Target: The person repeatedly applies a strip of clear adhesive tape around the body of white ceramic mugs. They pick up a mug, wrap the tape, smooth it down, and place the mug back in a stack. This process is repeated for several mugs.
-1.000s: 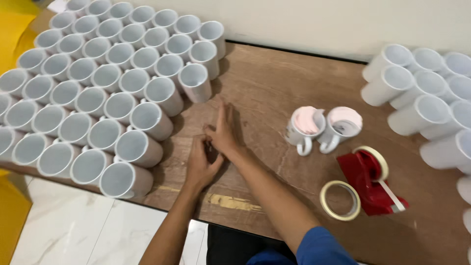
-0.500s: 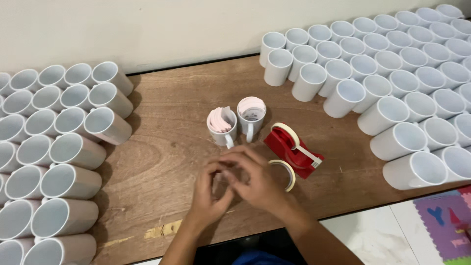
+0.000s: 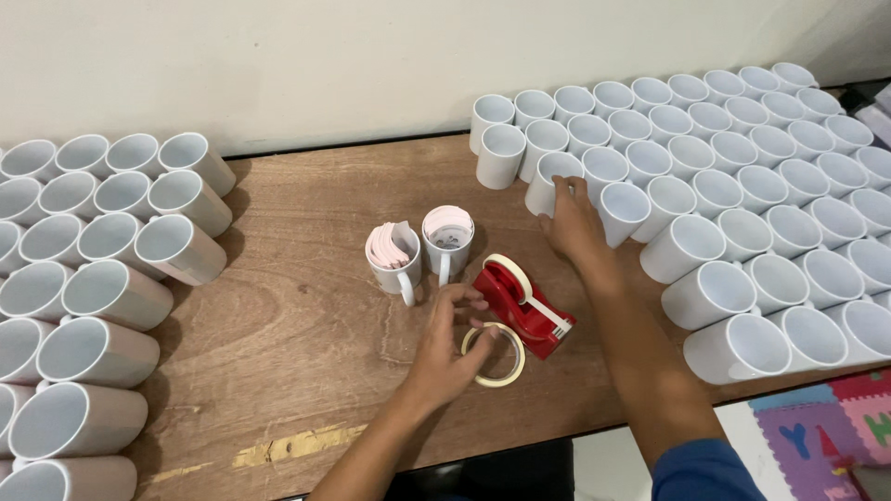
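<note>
We see the right hand point(image 3: 575, 227) reaching out to a white mug point(image 3: 554, 183) at the near-left corner of the big block of mugs, fingers spread wide over its rim and wall, touching it but not closed around it. That mug stands at about one o'clock from the middle of the wooden worktop point(image 3: 306, 306), in the front of the right-hand block of white mugs point(image 3: 742, 186), which runs in slanting rows from twelve o'clock out to three o'clock. The left hand point(image 3: 450, 357) rests lower, at about six o'clock, fingers loosely curled and narrow, its fingertips on the edge of a roll of cream tape point(image 3: 494, 355) that lies flat on the wood; we cannot tell whether anything is pinched between the fingers. Just beside the roll, touching or nearly so, sits a red tape dispenser point(image 3: 522, 306) with its own roll mounted on top. At eleven o'clock from the dispenser stand two handled mugs point(image 3: 419, 255) side by side, each stuffed with curled pink-and-white paper sheets. Well apart, at nine o'clock, a second block of white mugs point(image 3: 93, 278) lies tipped toward us, mouths open. A colourful foam mat point(image 3: 817, 427) shows on the floor at four o'clock.
</note>
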